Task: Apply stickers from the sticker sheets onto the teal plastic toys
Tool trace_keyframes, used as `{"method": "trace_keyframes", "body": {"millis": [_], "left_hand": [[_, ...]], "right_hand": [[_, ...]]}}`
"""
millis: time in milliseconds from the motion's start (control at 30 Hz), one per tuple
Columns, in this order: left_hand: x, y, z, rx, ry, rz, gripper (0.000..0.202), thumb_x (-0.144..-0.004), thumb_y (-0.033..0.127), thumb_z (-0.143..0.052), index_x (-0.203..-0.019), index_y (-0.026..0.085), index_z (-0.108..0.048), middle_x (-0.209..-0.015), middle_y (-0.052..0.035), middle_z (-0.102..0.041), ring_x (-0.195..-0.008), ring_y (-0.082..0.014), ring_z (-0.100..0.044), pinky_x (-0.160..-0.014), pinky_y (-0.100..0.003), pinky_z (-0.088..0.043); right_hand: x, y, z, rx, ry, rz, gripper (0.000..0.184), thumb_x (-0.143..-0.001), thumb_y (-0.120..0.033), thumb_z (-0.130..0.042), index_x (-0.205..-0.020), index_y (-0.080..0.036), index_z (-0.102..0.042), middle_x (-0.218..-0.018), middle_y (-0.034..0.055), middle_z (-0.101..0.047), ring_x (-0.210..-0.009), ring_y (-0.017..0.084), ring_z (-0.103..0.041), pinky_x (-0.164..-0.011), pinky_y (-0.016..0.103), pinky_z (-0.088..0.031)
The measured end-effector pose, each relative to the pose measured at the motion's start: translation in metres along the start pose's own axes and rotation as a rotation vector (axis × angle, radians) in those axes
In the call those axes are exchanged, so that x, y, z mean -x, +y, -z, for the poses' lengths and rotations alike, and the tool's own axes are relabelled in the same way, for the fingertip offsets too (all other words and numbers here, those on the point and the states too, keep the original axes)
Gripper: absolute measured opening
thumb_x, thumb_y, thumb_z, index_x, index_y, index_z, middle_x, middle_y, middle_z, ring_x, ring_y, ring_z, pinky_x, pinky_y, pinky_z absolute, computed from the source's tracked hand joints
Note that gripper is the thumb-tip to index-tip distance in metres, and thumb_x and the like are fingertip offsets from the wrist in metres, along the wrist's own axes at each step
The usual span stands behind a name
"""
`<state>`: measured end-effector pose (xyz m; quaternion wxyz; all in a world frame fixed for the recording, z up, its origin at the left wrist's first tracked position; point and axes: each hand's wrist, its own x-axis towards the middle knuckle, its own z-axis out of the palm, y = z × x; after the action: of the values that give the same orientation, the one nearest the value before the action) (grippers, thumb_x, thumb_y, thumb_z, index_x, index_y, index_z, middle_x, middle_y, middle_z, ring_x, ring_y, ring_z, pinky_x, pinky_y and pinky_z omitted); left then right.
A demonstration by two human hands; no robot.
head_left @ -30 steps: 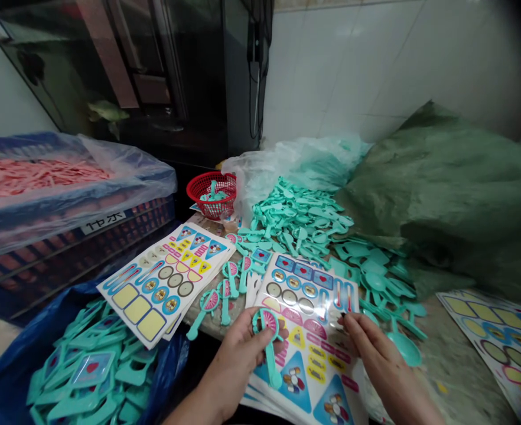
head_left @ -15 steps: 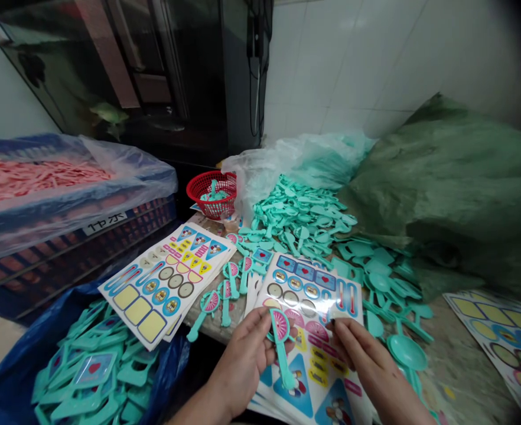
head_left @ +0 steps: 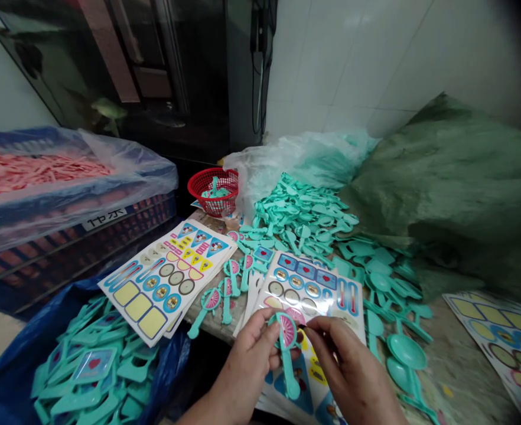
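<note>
My left hand (head_left: 251,360) is closed round a teal plastic toy fan (head_left: 287,348) with a pink sticker on its round head, holding it upright over a sticker sheet (head_left: 309,283). My right hand (head_left: 349,372) pinches at the fan's head from the right, fingertips pressed together on the pink sticker. The sheet lies on the table edge under both hands and carries round, heart and triangle stickers.
A heap of teal toy parts (head_left: 305,218) covers the table behind. A second sticker sheet (head_left: 167,277) lies to the left, finished fans (head_left: 225,289) beside it. A blue bag of teal pieces (head_left: 92,372), a red basket (head_left: 214,189), a crate (head_left: 65,195) and a green sack (head_left: 455,195) surround.
My right hand left the sheet's right side and came left to the fan's head. My left hand lifted the fan slightly and turned it more upright.
</note>
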<state>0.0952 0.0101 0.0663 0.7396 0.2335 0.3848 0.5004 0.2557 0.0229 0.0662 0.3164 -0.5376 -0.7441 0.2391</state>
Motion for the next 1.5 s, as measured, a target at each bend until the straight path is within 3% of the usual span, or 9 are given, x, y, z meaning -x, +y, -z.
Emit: {"method": "trace_keyframes", "body": {"millis": [300, 600, 667, 767, 1000, 1167, 1300, 1433, 1500], "left_hand": [[0.006, 0.003, 0.002, -0.112, 0.023, 0.025, 0.034, -0.086, 0.036, -0.054, -0.117, 0.023, -0.052, -0.092, -0.0012, -0.067, -0.077, -0.0126, -0.063, -0.064, -0.022, -0.045], [0.010, 0.006, 0.003, -0.178, 0.002, 0.023, 0.033, -0.086, 0.037, -0.052, -0.115, 0.021, -0.054, -0.087, -0.0008, -0.067, -0.071, -0.0115, -0.061, -0.065, -0.023, -0.046], [0.010, 0.007, 0.005, -0.245, 0.025, 0.004, 0.031, -0.086, 0.037, -0.053, -0.113, 0.022, -0.056, -0.088, -0.0001, -0.066, -0.071, -0.0100, -0.059, -0.064, -0.021, -0.046], [0.010, 0.006, 0.010, -0.235, 0.015, 0.021, 0.029, -0.086, 0.037, -0.053, -0.111, 0.023, -0.057, -0.088, 0.0005, -0.066, -0.071, -0.0103, -0.060, -0.065, -0.022, -0.047], [0.011, 0.009, 0.014, -0.138, -0.061, 0.080, 0.027, -0.086, 0.037, -0.052, -0.103, 0.017, -0.059, -0.089, -0.0048, -0.068, -0.085, -0.0214, -0.065, -0.079, -0.041, -0.052], [0.013, 0.014, 0.013, -0.186, -0.076, 0.094, 0.025, -0.085, 0.037, -0.054, -0.101, 0.018, -0.060, -0.087, -0.0021, -0.065, -0.080, -0.0180, -0.064, -0.075, -0.038, -0.054], [0.012, 0.014, 0.013, -0.209, -0.062, 0.087, 0.023, -0.085, 0.036, -0.054, -0.099, 0.019, -0.060, -0.083, -0.0006, -0.064, -0.074, -0.0155, -0.064, -0.070, -0.031, -0.053], [0.011, 0.011, 0.013, -0.155, -0.062, 0.082, 0.024, -0.085, 0.036, -0.053, -0.102, 0.019, -0.059, -0.084, -0.0011, -0.065, -0.072, -0.0154, -0.065, -0.071, -0.033, -0.052], [0.011, 0.011, 0.012, -0.140, -0.053, 0.081, 0.026, -0.085, 0.036, -0.054, -0.104, 0.019, -0.058, -0.084, -0.0012, -0.065, -0.070, -0.0152, -0.064, -0.070, -0.033, -0.052]], "right_hand": [[-0.005, -0.008, -0.004, 0.130, 0.039, 0.193, 0.007, -0.091, -0.024, -0.043, -0.092, -0.024, -0.050, -0.080, 0.0008, -0.059, -0.070, 0.014, -0.059, -0.061, 0.025, -0.047], [-0.005, -0.013, -0.002, 0.414, 0.001, 0.293, 0.008, -0.092, -0.024, -0.042, -0.090, -0.024, -0.050, -0.079, 0.0017, -0.060, -0.066, 0.018, -0.061, -0.056, 0.028, -0.045], [-0.004, -0.012, -0.002, 0.410, -0.030, 0.267, 0.009, -0.092, -0.024, -0.041, -0.089, -0.025, -0.050, -0.079, 0.0014, -0.060, -0.067, 0.018, -0.061, -0.056, 0.029, -0.045], [-0.004, -0.011, -0.004, 0.227, -0.087, 0.149, 0.012, -0.092, -0.026, -0.040, -0.087, -0.024, -0.051, -0.079, 0.0009, -0.060, -0.068, 0.016, -0.059, -0.059, 0.027, -0.045], [-0.009, -0.014, -0.002, -0.227, -0.238, -0.162, 0.021, -0.088, -0.037, -0.044, -0.080, -0.022, -0.055, -0.068, -0.0006, -0.059, -0.059, 0.013, -0.057, -0.054, 0.022, -0.045], [-0.005, -0.015, -0.007, -0.251, -0.247, -0.245, 0.021, -0.086, -0.041, -0.048, -0.079, -0.022, -0.052, -0.061, -0.0017, -0.059, -0.055, 0.013, -0.056, -0.051, 0.022, -0.044], [-0.001, -0.015, -0.010, -0.153, -0.189, -0.164, 0.019, -0.088, -0.038, -0.047, -0.079, -0.022, -0.052, -0.064, -0.0010, -0.059, -0.056, 0.012, -0.057, -0.051, 0.022, -0.044], [0.001, -0.011, -0.010, -0.035, -0.126, 0.034, 0.012, -0.089, -0.031, -0.046, -0.084, -0.023, -0.054, -0.074, 0.0012, -0.060, -0.062, 0.013, -0.059, -0.054, 0.023, -0.046], [0.001, -0.010, -0.010, -0.034, -0.103, 0.062, 0.010, -0.089, -0.029, -0.046, -0.087, -0.023, -0.054, -0.076, 0.0012, -0.060, -0.063, 0.013, -0.059, -0.055, 0.023, -0.048]]}}
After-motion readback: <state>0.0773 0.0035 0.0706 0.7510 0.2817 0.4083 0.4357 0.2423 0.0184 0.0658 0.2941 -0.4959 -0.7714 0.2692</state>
